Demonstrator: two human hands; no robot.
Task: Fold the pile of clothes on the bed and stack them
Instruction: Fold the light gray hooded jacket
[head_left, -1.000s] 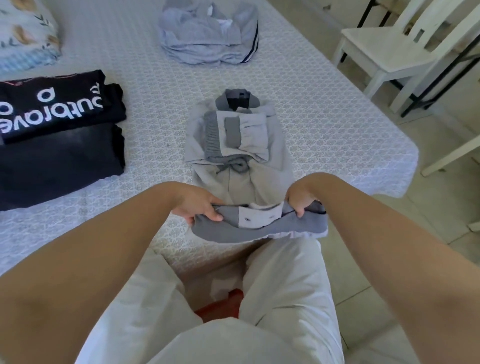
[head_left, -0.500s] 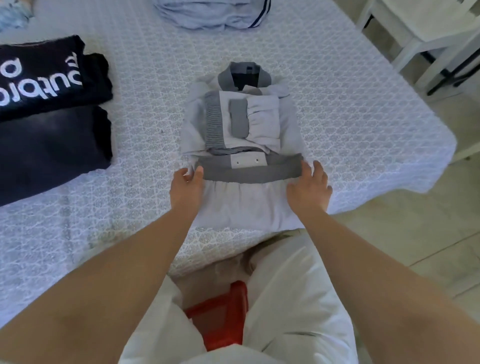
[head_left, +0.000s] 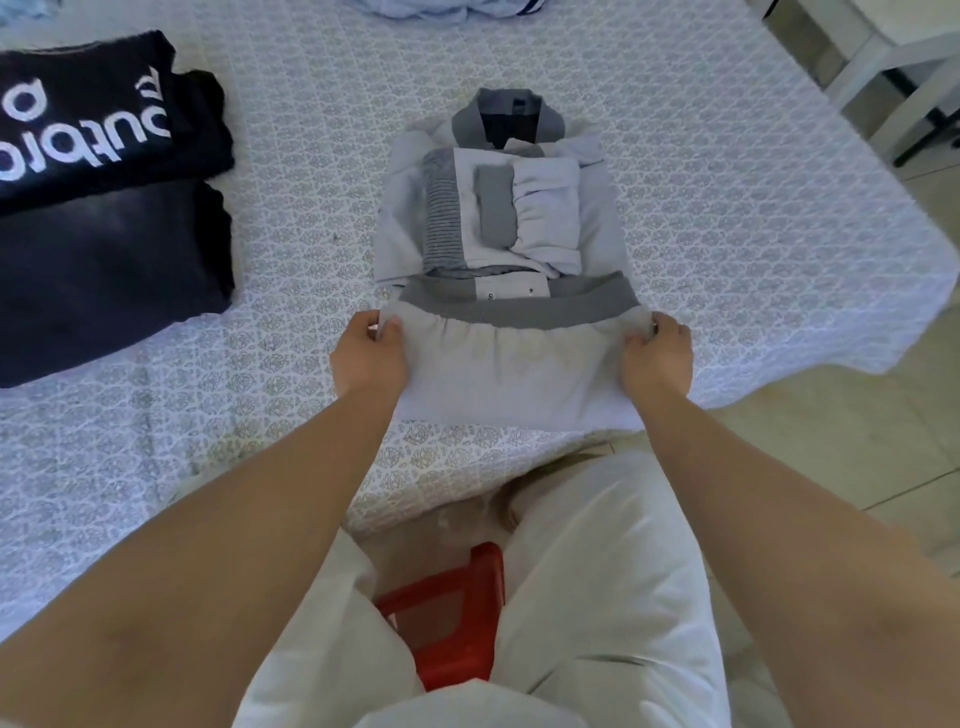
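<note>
- Both hands grip the near folded part of the jacket (head_left: 511, 364): my left hand (head_left: 370, 354) pinches its left edge between thumb and curled fingers, and my right hand (head_left: 657, 358) curls round its right edge.
- Nearest of all, my two white-trousered legs (head_left: 613, 582) reach to the bed's edge, with one red stool (head_left: 449, 613) showing between them.
- Beneath the hands, the jacket lies on the bed (head_left: 701, 218), near its front edge and roughly in the middle of my view. Its grey hem band (head_left: 571, 306) is folded up and runs across just beyond my fingers. Two small snaps show on the band's pale tab.
- Beyond the band, the sleeves are folded in over the chest, and the grey collar (head_left: 506, 117) points away from me.
- One patterned white cover, with a repeating lacy print, spreads over the whole bed.
- Off to my left, well apart from the jacket, sit two folded dark garments: a faded black one (head_left: 109, 270) nearer, and a black top (head_left: 98, 114) with white lettering touching it on the far side.
- At the far edge, one pale grey heap of clothes (head_left: 447, 6) is cut off by the frame.
- To the right, the cover hangs over the bed's side above a pale tiled floor (head_left: 857, 441).
- Furthest right stands one white piece of furniture (head_left: 883, 52), only partly seen.
</note>
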